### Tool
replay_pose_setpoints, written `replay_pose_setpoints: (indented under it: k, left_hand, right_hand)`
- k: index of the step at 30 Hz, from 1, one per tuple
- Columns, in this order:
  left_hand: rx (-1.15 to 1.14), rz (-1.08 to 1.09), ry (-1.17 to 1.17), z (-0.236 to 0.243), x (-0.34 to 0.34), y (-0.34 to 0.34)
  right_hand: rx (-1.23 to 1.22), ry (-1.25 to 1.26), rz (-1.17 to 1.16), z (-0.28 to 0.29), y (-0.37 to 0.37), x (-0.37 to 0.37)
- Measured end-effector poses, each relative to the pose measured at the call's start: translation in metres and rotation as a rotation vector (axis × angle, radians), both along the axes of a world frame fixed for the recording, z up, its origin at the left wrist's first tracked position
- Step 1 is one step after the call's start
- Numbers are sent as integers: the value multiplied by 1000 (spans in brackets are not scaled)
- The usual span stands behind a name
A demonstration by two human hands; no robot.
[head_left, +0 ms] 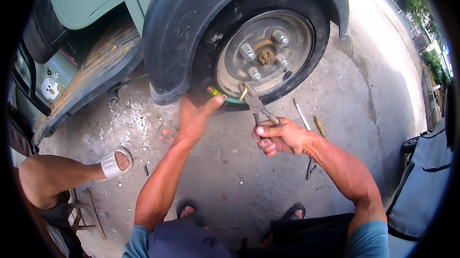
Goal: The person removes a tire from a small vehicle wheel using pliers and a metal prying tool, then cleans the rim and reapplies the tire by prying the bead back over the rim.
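My right hand [280,136] is closed around the handles of metal pliers [253,103]. Their jaws meet a small brass-coloured piece [243,94] at the lower edge of the wheel rim [227,73]; I cannot tell whether they grip it. Against the bottom of the black tyre [200,73], my left hand [193,120] has its thumb stretched toward a curved green strip [235,100] with a yellow and red end. My left fingers are blurred and mostly hidden. Several large nuts surround a rusty hub centre [266,56].
A black mudguard [165,37] arches over the tyre. Right of my right hand, a long metal tool [302,113] and a yellow-handled tool [319,126] lie on concrete. Another person's sandalled foot [122,160] is at left, near a stool [91,212]. A grey covered object [421,186] stands at right.
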State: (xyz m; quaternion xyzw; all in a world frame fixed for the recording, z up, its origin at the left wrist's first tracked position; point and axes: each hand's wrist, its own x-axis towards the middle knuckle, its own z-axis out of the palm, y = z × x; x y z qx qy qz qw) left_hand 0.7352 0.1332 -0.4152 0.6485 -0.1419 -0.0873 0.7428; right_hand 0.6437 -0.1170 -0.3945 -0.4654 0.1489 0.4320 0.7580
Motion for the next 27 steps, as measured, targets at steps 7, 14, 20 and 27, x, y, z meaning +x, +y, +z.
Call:
replay_pose_setpoints:
  k: [7, 14, 20, 27]
  left_hand:
    - [-81, -266, 419, -61, -81, -25]
    - [-126, -373, 556, -20, -76, -92]
    - [-252, -205, 574, -85, -73, -101]
    - [185, -446, 295, -92, -40, -44]
  right_hand:
    - [-575, -181, -203, -6, 31, -21]
    - [-931, -588, -259, -24, 43, -32]
    - [-1416, -672, -69, -75, 78, -35]
    - [-1190, -843, -800, -146, 141, -25]
